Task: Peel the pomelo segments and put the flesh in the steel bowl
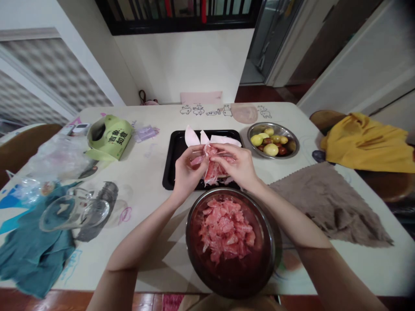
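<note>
Above a black tray (171, 162), my left hand (191, 168) and my right hand (236, 164) both grip a pink pomelo segment (211, 150) with pale membrane, fingertips pinched close together. More pink pomelo and membrane (212, 172) lies in the tray below, partly hidden by my hands. Thick pale pieces of rind (192, 136) rest at the tray's far side. Nearer to me, a steel bowl (191, 242) contains a heap of peeled pink pulp (227, 229), below my wrists.
Right of the tray stands a steel bowl (293, 151) of small green, yellow and brown fruits. A grey-brown cloth (337, 203) covers the table's right side. On the left are a green paper visor (112, 136), clear plastic bags (60, 155), a glass pitcher (78, 209) and a teal cloth (39, 246).
</note>
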`<state>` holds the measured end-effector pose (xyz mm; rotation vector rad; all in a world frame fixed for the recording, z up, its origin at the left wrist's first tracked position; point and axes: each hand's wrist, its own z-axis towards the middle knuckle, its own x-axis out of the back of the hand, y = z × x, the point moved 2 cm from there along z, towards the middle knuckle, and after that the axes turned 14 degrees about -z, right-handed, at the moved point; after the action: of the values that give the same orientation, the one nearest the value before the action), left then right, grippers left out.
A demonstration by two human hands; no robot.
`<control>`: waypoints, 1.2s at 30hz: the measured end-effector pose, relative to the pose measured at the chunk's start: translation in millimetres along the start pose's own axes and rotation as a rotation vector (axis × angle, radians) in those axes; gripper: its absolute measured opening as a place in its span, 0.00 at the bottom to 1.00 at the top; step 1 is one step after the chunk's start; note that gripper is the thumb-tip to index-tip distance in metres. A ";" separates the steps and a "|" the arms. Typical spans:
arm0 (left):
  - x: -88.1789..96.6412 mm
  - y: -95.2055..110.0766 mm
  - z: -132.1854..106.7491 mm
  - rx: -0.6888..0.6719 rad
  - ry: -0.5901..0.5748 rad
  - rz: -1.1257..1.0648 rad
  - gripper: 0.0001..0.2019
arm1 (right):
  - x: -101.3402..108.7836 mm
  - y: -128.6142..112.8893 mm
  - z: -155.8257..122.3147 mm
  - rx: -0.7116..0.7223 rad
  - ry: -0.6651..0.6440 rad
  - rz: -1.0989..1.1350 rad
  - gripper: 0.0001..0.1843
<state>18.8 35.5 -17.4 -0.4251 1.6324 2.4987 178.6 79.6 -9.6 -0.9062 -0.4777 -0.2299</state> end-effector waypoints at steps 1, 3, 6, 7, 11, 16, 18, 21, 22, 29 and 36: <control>-0.1 0.1 0.2 -0.005 -0.006 0.007 0.12 | 0.0 -0.7 -0.4 -0.001 0.005 -0.006 0.15; 0.5 -0.3 0.7 -0.018 -0.011 0.022 0.13 | 0.7 -3.1 -1.3 0.015 0.030 -0.032 0.16; 2.5 -2.0 1.2 -0.034 -0.001 0.041 0.14 | 4.0 -9.4 -3.1 0.138 0.132 -0.164 0.13; 2.9 -2.6 1.1 -0.035 0.003 0.045 0.14 | 5.1 -11.6 -4.0 0.198 0.172 -0.223 0.11; 2.7 -3.1 -1.6 -0.063 0.033 0.078 0.13 | 5.5 -15.4 -8.0 0.404 0.237 -0.399 0.07; -1.1 0.9 -7.4 -0.125 0.060 0.110 0.13 | 0.7 -9.0 -12.3 0.482 0.290 -0.520 0.08; -2.5 3.1 -9.3 -0.159 0.065 0.124 0.12 | -1.2 -4.0 -13.9 0.480 0.295 -0.561 0.07; -4.1 5.2 -11.4 -0.187 0.062 0.160 0.12 | -2.8 3.0 -16.6 0.513 0.296 -0.640 0.06; -4.4 5.5 -11.9 -0.185 0.060 0.165 0.12 | -2.9 4.4 -17.3 0.536 0.301 -0.663 0.06; -2.5 4.8 -10.4 -0.175 0.071 0.148 0.12 | 2.2 -4.8 -11.6 0.582 0.376 -0.642 0.03; 2.7 6.2 -1.4 -0.241 0.102 0.129 0.11 | 4.8 -17.6 -8.5 0.520 0.372 -0.519 0.05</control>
<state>14.8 31.6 -13.3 -0.4947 1.4387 2.8282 178.5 62.3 0.6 -0.2065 -0.3899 -0.6985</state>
